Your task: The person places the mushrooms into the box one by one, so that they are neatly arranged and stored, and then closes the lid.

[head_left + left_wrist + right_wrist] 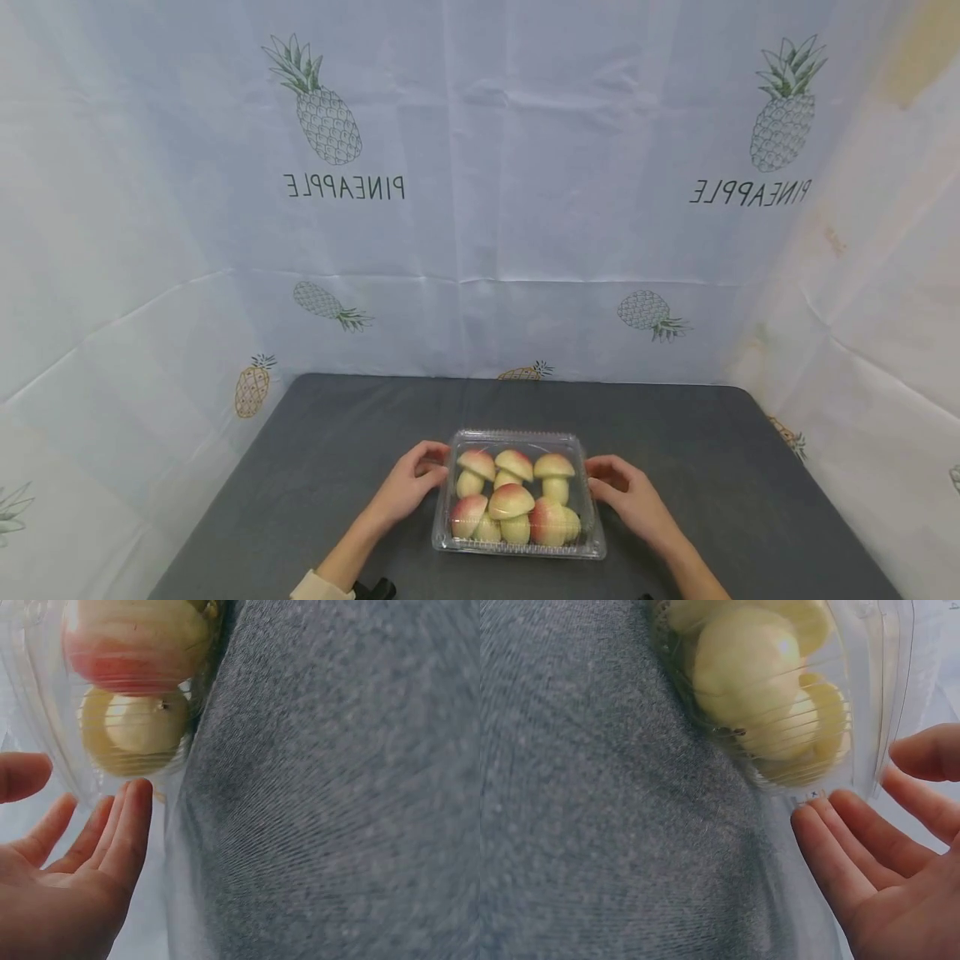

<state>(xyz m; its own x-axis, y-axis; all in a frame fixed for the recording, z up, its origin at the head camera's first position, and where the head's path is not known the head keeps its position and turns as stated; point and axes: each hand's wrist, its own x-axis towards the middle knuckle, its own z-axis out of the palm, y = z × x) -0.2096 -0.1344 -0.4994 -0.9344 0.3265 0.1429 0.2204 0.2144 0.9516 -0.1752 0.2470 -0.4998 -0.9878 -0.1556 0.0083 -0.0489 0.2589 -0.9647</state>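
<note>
A clear plastic box (517, 436) with its lid down sits on the dark table. Through it show several mushroom-shaped pieces (512, 500), pale yellow with reddish caps, some upright and some leaning. My left hand (408, 482) is at the box's left side, its relaxed fingertips at the wall. On the opposite side is my right hand (630, 497), fingers loosely bent, thumb near the rim. Both wrist views show the fingers (127, 832) spread and fairly straight by the ribbed box wall (817, 742); whether every fingertip touches cannot be made out.
The grey-black tabletop (360, 417) extends around the box to rounded far corners. White cloth (480, 233) printed with pineapples hangs behind the table and along both sides. A dark strap (381, 590) is near the left wrist at the bottom edge.
</note>
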